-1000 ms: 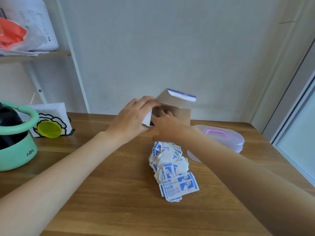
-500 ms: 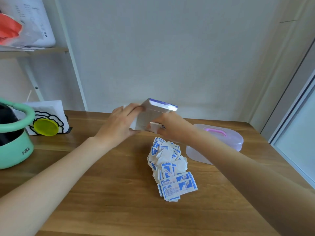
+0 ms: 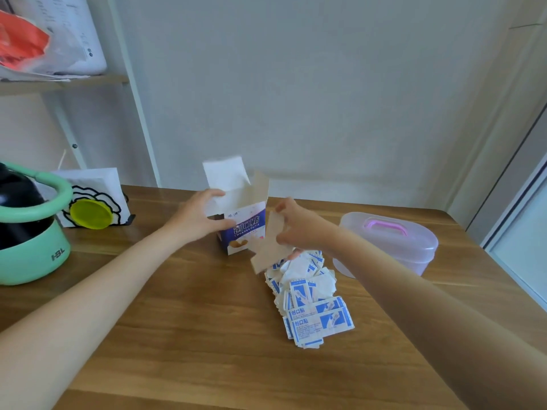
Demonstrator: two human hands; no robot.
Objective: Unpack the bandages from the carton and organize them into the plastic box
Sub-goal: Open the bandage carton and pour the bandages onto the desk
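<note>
1. Far left on the wooden surface (image 3: 183, 335) stands a mint-green pot (image 3: 32, 250) with a looped handle. Just behind it, a white card (image 3: 97, 187) printed with a black outline drawing stands upright, with a yellow-green disc (image 3: 91, 214) in front of it.
2. Above them, a shelf (image 3: 59, 82) carries white and orange bags (image 3: 44, 37).
3. My left hand (image 3: 196, 218) reaches in from the lower left. Its grip is curled round the left side of the carton (image 3: 244, 232), thumb on the front face, fingers up near the top.
4. The carton stands upright near the middle of the surface, blue and white with printed lettering. Its top flaps are open and raised.
5. My right hand (image 3: 299, 229) sits just to the carton's right. Its grip pinches a brown cardboard flap (image 3: 270, 247) that hangs loose at the carton's right side.
6. Below that hand, the bandages (image 3: 307, 297) lie in a loose heap on the surface, white wrappers with blue print, outside the carton.
7. Right of the heap, touching none of it that I can tell, sits the plastic box (image 3: 390, 250), translucent, lid on, with a pink handle on top.
</note>
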